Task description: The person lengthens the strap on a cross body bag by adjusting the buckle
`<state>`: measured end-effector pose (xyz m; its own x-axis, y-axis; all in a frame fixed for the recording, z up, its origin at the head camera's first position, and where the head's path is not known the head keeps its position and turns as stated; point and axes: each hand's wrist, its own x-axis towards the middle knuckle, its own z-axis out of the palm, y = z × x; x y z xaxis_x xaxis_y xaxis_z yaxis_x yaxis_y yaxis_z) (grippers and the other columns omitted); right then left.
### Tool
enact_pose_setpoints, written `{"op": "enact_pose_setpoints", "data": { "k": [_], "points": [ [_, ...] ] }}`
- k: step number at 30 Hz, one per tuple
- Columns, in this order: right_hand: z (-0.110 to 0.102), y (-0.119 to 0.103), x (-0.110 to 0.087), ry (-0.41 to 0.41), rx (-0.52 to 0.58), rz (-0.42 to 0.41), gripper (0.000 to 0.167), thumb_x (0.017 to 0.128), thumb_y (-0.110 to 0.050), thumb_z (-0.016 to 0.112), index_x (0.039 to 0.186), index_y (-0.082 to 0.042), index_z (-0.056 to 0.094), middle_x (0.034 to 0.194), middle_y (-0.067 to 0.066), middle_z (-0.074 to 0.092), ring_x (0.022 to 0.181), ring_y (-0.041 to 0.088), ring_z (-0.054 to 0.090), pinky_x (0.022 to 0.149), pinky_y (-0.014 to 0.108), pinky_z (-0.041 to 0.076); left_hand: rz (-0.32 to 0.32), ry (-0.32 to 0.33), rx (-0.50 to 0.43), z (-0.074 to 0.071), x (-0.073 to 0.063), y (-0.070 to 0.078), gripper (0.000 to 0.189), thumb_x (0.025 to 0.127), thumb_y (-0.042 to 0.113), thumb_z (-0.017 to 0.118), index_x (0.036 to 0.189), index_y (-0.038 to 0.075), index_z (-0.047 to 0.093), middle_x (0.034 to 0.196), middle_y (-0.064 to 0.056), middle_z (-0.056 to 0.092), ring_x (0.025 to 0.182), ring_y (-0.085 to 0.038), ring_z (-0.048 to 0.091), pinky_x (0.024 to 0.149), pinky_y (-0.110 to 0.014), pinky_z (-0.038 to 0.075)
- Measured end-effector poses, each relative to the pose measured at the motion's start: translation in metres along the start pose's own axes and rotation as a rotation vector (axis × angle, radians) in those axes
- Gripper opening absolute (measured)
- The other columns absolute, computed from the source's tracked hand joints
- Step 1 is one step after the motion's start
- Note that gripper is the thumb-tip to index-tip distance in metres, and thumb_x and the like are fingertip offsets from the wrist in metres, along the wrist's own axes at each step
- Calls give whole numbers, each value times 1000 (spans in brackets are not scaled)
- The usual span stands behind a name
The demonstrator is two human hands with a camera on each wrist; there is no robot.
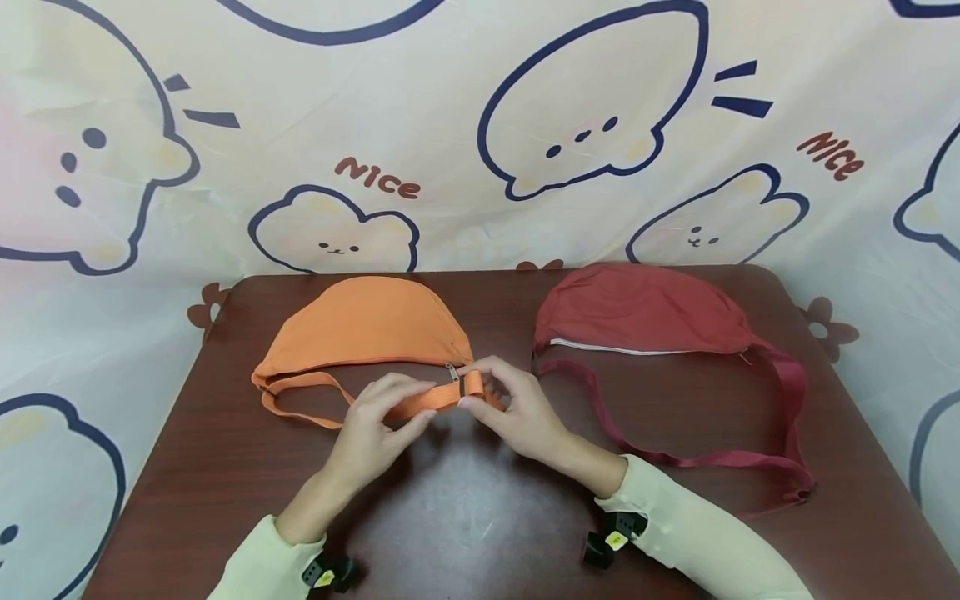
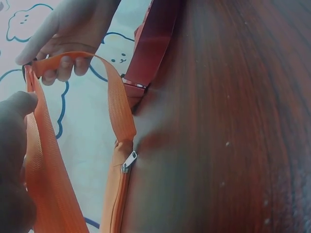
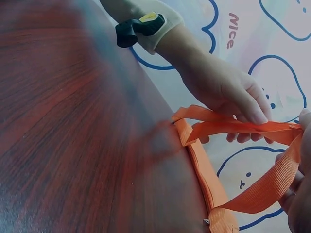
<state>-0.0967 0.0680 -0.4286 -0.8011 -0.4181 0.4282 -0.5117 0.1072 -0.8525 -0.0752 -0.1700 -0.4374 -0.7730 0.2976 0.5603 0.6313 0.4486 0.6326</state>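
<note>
An orange waist bag [image 1: 371,321] lies on the table, its zipper side toward me. Both hands lift its orange strap [image 1: 420,402] off the tabletop, in front of the bag. My left hand [image 1: 372,421] pinches the doubled strap between thumb and fingers, as the right wrist view also shows. At the strap's folded end, beside a dark slider buckle [image 1: 462,387], my right hand [image 1: 525,410] grips the webbing with its thumb and fingers. The metal zipper pull [image 2: 130,159] hangs close to where the strap joins the bag. Fingers partly cover the buckle.
A dark red waist bag [image 1: 637,308] with a white-edged zipper lies to the right. Its red strap [image 1: 697,458] loops toward the front. Under everything is a brown wooden table [image 1: 187,492], with a cartoon-printed cloth [image 1: 450,108] behind it.
</note>
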Motion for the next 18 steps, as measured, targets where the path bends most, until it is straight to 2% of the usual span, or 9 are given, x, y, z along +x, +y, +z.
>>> {"op": "enact_pose_setpoints", "data": {
  "k": [6,11,18],
  "points": [
    [3,-1,1,-21,15,32,32,92,-9,76,122,-7,65,87,-2,60,70,11,52,60,25,44,-4,12,-45,1,2,0,40,78,-4,84,116,8,75,104,-5,70,95,-20,65,84,-20,48],
    [4,-1,1,-31,13,64,32,92,-9,77,121,-10,65,88,-1,60,70,11,51,60,25,42,-29,-33,-34,1,3,0,38,80,0,84,116,9,75,107,-3,69,99,-18,65,84,-20,48],
    [8,2,1,-59,28,76,36,91,-11,78,124,-11,65,116,4,68,76,11,54,63,24,45,-8,-43,-33,4,7,2,36,82,4,84,117,9,74,108,-3,69,101,-19,64,86,-21,48]
  ]
}}
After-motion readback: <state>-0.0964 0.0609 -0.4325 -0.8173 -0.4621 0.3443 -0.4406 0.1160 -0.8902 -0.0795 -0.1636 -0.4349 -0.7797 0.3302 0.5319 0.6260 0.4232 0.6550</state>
